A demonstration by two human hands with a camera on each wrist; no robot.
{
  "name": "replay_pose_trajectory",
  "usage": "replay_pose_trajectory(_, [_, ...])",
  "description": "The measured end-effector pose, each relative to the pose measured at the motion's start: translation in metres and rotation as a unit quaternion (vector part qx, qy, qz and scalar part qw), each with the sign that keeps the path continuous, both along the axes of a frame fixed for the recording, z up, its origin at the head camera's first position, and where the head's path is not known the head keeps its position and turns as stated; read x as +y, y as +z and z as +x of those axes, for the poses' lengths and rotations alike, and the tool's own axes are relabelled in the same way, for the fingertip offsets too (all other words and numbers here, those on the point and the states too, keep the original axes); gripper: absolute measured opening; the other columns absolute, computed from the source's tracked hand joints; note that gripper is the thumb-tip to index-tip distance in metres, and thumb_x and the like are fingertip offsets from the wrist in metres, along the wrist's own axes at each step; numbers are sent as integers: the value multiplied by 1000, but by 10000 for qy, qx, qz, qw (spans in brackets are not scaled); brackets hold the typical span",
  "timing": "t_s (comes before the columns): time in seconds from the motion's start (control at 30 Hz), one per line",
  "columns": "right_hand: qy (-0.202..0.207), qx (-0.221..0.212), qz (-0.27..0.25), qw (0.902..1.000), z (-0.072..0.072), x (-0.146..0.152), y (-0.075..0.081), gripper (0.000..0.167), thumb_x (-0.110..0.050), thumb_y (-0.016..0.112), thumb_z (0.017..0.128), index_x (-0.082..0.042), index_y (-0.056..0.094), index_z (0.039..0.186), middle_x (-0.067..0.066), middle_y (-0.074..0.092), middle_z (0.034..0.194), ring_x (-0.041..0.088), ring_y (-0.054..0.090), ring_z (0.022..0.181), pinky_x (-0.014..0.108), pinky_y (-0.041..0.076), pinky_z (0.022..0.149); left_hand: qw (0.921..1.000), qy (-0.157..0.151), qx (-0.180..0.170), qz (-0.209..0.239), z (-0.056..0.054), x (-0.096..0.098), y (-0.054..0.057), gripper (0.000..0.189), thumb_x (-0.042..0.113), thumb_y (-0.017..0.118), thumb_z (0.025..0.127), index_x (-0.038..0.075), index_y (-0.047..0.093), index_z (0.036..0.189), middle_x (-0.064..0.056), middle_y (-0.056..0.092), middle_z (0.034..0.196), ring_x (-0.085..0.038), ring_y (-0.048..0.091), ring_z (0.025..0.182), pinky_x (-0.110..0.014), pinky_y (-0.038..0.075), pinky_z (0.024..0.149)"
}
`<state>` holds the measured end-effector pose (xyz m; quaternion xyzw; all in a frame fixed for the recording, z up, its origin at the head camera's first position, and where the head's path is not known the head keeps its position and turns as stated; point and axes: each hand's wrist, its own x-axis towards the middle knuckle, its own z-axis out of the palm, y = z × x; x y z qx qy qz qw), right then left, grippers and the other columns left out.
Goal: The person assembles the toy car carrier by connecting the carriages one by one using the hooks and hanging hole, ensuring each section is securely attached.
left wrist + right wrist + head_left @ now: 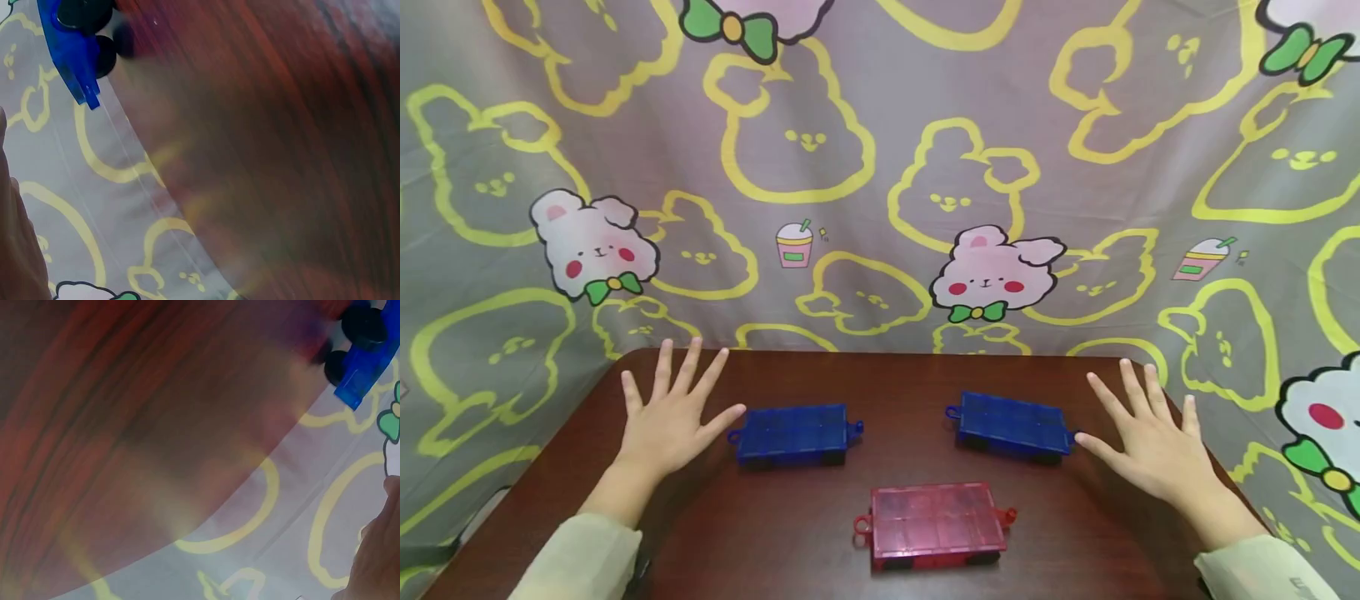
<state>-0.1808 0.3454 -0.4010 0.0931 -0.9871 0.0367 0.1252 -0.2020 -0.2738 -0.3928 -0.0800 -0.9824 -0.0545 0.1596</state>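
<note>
In the head view, we see the left hand (668, 425) at the left, fingers spread and grasping nothing, its thumb near a blue wagon (792, 433) left of centre. At the right, the right hand (1157, 454) is likewise spread and unclenched, its thumb by a second blue wagon (1011, 423); we cannot tell whether they touch. A red wagon (934, 521) sits at lower centre, below the gap between the blue pair, on the brown table (760, 542). Rabbit-print cloth (880, 100) fills the top, behind the table.

In the left wrist view, we find blue bodywork and black wheels (84, 14) at upper left, the hand at the left edge.

In the right wrist view, similar parts show at upper right, the hand at lower right.
</note>
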Motion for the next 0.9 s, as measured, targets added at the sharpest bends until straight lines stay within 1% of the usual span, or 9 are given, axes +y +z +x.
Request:
replay_pose_trajectory(0.13, [119, 9, -14, 9999, -1, -7, 0, 90, -65, 54, 92, -36, 3, 160, 8, -16, 167, 30, -28, 150, 76, -20, 105, 9999, -108, 21, -33, -1, 10, 0, 87, 72, 44, 92, 34, 8, 160, -4, -8, 169, -31, -25, 152, -78, -17, 106])
replay_pose_trajectory(0.23, [226, 32, 32, 9997, -2, -15, -1, 90, -65, 55, 91, -36, 5, 160, 8, -13, 168, 29, -26, 151, 75, -19, 107, 9998, -163, 32, -95, 0, 16, 1, 87, 73, 44, 91, 35, 8, 160, -5, -6, 169, -31, -25, 152, -76, -18, 107])
replay_pose_trajectory(0.33, [334, 23, 90, 9994, -4, -23, -3, 91, -67, 55, 90, -36, 7, 160, 9, -9, 168, 30, -25, 152, 75, -19, 107, 9996, -206, 85, -164, 1, 22, 1, 87, 73, 46, 90, 36, 8, 160, -6, -1, 169, -30, -24, 152, -74, -20, 107])
replay_pose_trajectory(0.43, [412, -27, 111, 9991, -7, -31, -4, 91, -68, 55, 89, -35, 9, 160, 11, -4, 168, 31, -22, 152, 76, -16, 108, 9994, -252, 98, -194, 2, 28, 1, 88, 73, 49, 89, 36, 10, 160, -6, 2, 169, -29, -22, 153, -72, -21, 109])
replay_pose_trajectory(0.53, [486, -124, 72, 9987, -9, -38, -4, 90, -68, 55, 89, -33, 13, 160, 13, 2, 168, 33, -18, 153, 78, -8, 109, 9992, -327, 98, -193, 3, 35, 1, 89, 72, 52, 88, 37, 12, 160, -6, 4, 169, -32, -18, 154, -71, -20, 110])
replay_pose_trajectory(0.67, [577, -314, 36, 9978, -11, -47, -4, 88, -69, 54, 89, -30, 20, 159, 15, 9, 168, 37, -9, 154, 78, 6, 110, 9984, -523, 69, -199, 8, 44, 2, 88, 70, 53, 88, 35, 16, 160, -6, 6, 169, -34, -12, 155, -74, -13, 111])
replay_pose_trajectory(0.7, [601, -361, 40, 9975, -12, -49, -4, 88, -69, 54, 89, -28, 22, 159, 15, 11, 167, 38, -7, 154, 78, 8, 109, 9981, -590, 20, -199, 9, 47, 3, 88, 70, 53, 88, 34, 17, 160, -6, 6, 169, -34, -13, 155, -75, -11, 112])
replay_pose_trajectory(0.83, [707, -473, 81, 9963, -15, -56, -7, 87, -69, 54, 89, -28, 24, 159, 15, 14, 167, 40, -1, 154, 76, 12, 110, 9959, -854, -186, -218, 15, 62, 7, 85, 71, 51, 89, 34, 19, 159, -4, 5, 169, -30, -15, 155, -75, -2, 113])
replay_pose_trajectory(0.9, [766, -478, 120, 9958, -17, -61, -8, 85, -69, 55, 89, -29, 26, 158, 15, 17, 166, 41, 3, 154, 76, 14, 110, 9946, -989, -219, -218, 16, 71, 9, 84, 70, 52, 90, 33, 21, 159, -3, 7, 169, -29, -15, 155, -75, 1, 113])
